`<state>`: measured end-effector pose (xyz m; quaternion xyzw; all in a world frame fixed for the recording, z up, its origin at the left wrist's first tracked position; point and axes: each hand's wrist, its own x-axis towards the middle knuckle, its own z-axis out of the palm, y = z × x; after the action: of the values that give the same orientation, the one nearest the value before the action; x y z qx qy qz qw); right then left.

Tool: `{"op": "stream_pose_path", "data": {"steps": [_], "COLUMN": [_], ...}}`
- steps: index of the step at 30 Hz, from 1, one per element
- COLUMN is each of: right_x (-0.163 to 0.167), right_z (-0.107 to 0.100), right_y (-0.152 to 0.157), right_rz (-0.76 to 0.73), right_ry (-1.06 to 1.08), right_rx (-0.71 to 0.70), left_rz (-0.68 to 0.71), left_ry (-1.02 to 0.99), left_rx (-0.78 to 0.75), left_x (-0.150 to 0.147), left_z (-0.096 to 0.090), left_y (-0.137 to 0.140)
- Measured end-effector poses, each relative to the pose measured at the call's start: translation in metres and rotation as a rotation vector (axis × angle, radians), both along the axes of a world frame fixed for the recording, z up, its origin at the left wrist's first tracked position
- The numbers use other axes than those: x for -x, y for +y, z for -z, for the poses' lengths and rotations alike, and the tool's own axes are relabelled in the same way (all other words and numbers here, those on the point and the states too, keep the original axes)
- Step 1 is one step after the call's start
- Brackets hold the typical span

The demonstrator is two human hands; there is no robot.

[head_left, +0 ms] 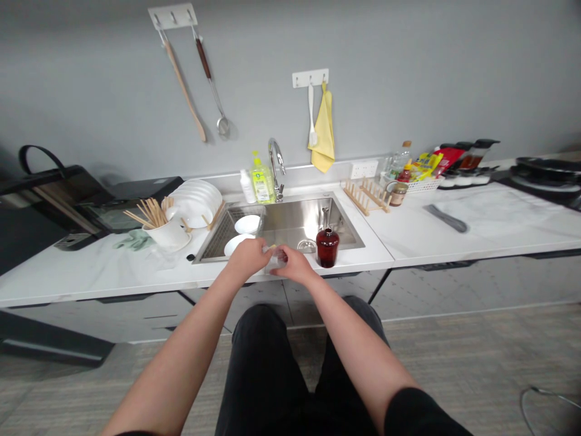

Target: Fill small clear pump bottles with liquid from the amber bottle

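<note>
My left hand [249, 257] and my right hand [294, 264] meet over the front edge of the sink [290, 212], fingers closed from both sides on a small clear, whitish piece [275, 260]. It looks like thin plastic, but its exact kind is blurred and partly covered by the fingers. Just right of my right hand a dark red glass bottle [327, 249] stands upright on the sink's front rim. Beyond my left hand, two white bowls [247, 224] sit at the sink's left side, the nearer one partly hidden by that hand.
Chopsticks in a white holder [167, 235], a green cloth [133, 240] and racked white plates [200, 200] stand left. Behind the sink are a faucet [276, 163] and a yellow-green soap bottle [262, 180]. Right are a wooden rack [367, 197], a jar [398, 194] and a condiment basket [424, 183].
</note>
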<state>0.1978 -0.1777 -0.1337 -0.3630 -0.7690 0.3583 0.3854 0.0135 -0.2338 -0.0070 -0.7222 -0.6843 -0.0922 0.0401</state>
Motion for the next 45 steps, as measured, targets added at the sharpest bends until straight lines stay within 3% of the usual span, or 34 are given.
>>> {"op": "stream_pose_path", "data": {"steps": [3, 8, 13, 15, 17, 20, 22, 25, 27, 31, 34, 36, 39, 43, 45], "right_x": [0.0, 0.0, 0.002, 0.001, 0.001, 0.0, 0.0, 0.002, 0.004, 0.005, 0.003, 0.002, 0.001, 0.001, 0.001], "right_z": [-0.002, -0.004, -0.003, -0.002, -0.002, -0.001, -0.001, 0.001, 0.003, 0.003, 0.004, 0.005, 0.008, 0.013, 0.015], "right_y": [-0.001, -0.002, -0.001, -0.001, -0.001, -0.001, -0.001, -0.001, -0.002, -0.001, 0.001, 0.003, 0.006, 0.009, 0.01], "right_rz": [0.0, 0.012, 0.022, 0.012, 0.001, -0.011, -0.021, -0.02, 0.013, 0.047, -0.03, -0.083, -0.086, -0.064, -0.064], "right_ry": [-0.002, -0.032, -0.048, -0.031, -0.003, 0.048, 0.078, 0.1, 0.078, 0.028, 0.051, 0.072, 0.058, -0.004, -0.011], "right_rx": [0.002, -0.018, -0.034, -0.033, -0.026, 0.014, 0.038, 0.024, -0.017, -0.053, -0.005, 0.036, 0.062, 0.014, -0.003], "left_rz": [0.06, 0.341, 0.386, 0.375, 0.35, 0.291, 0.246, 0.171, 0.12, 0.001, -0.069, -0.097, -0.2, -0.666, -0.82], "left_ry": [0.007, 0.026, -0.051, -0.208, -0.502, -1.007, -1.173, -1.158, -1.089, -1.005, -1.02, -1.078, -1.157, -0.99, -0.858], "left_rx": [0.021, 0.057, 0.024, -0.019, -0.063, -0.107, -0.099, -0.1, -0.186, -0.343, -0.371, -0.402, -0.507, -0.691, -0.716], "left_x": [0.001, 0.011, 0.021, 0.028, 0.037, 0.049, 0.049, 0.036, 0.021, -0.004, -0.003, 0.015, 0.076, 0.193, 0.248], "left_z": [-0.001, -0.005, 0.003, 0.014, 0.032, 0.067, 0.092, 0.121, 0.132, 0.137, 0.132, 0.128, 0.124, 0.122, 0.122], "left_y": [0.001, 0.005, 0.008, 0.005, 0.0, -0.01, -0.013, -0.009, -0.003, 0.007, 0.002, -0.007, -0.03, -0.075, -0.094]}}
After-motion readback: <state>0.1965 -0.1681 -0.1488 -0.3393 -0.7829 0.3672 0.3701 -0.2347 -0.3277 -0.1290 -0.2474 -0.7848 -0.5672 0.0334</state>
